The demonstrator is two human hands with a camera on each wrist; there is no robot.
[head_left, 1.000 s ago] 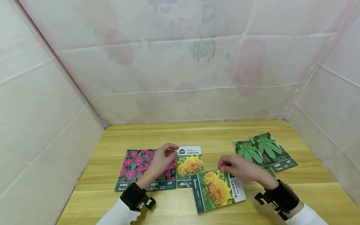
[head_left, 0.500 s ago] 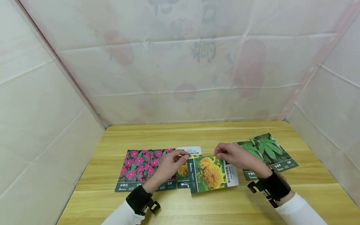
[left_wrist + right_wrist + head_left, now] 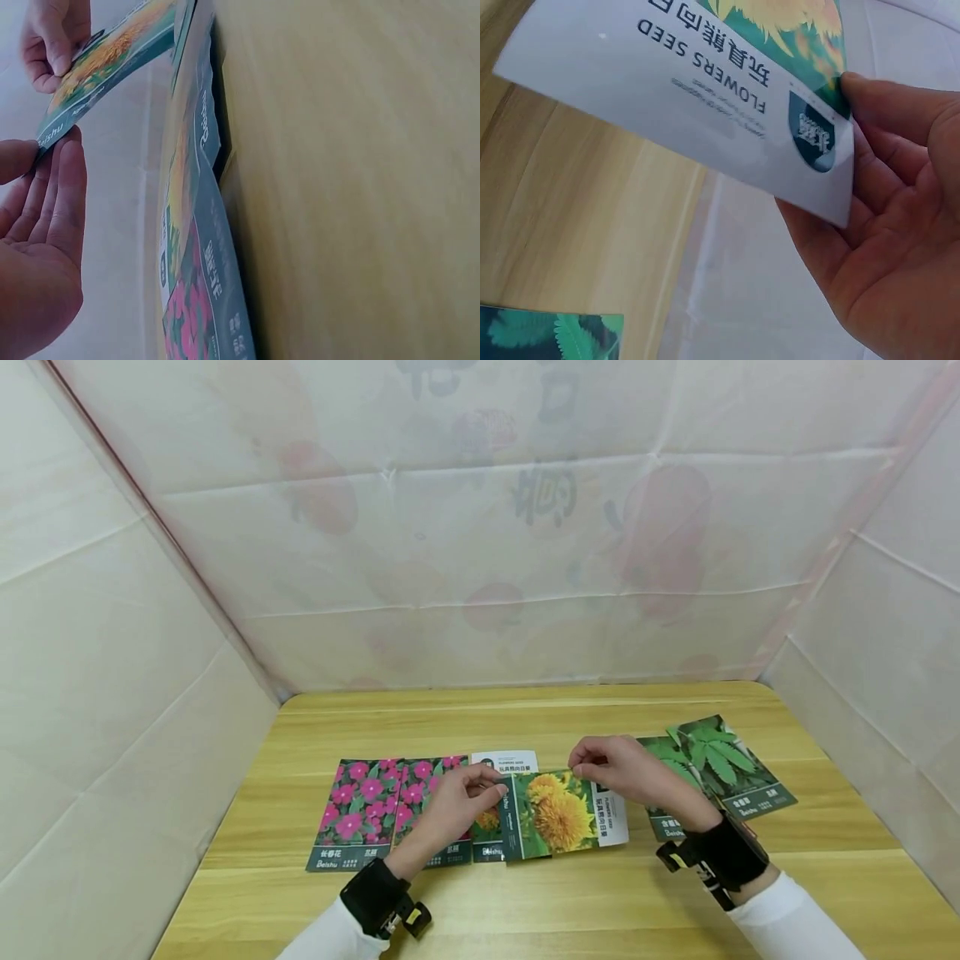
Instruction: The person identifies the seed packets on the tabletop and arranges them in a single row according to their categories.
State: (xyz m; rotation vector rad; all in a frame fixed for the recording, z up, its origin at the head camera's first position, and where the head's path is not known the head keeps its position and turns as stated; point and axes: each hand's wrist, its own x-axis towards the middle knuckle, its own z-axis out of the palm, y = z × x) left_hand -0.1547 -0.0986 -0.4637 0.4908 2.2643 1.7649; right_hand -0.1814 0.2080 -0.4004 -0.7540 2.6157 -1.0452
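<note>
A seed packet with yellow flowers (image 3: 561, 817) is held sideways above the table between both hands. My left hand (image 3: 463, 800) pinches its dark-banded end, thumb on one face and fingers behind, as the left wrist view shows. At its upper edge, near the white end, my right hand (image 3: 618, 767) pinches it; the right wrist view shows the thumb on the printed face. Partly covered beneath it, a second yellow-flower packet (image 3: 487, 850) lies upright on the table. Left of that lie two pink-flower packets (image 3: 356, 806), side by side.
Two green-leaf packets (image 3: 723, 760) lie overlapping at the right, partly behind the right forearm. The wooden table (image 3: 450, 718) meets pale cloth walls (image 3: 480, 552) at the back and sides. Black cameras are strapped to both wrists.
The held packet has risen off the table and moved up and slightly left, over the flat yellow-flower packet. My left hand has come right and now grips its end.
</note>
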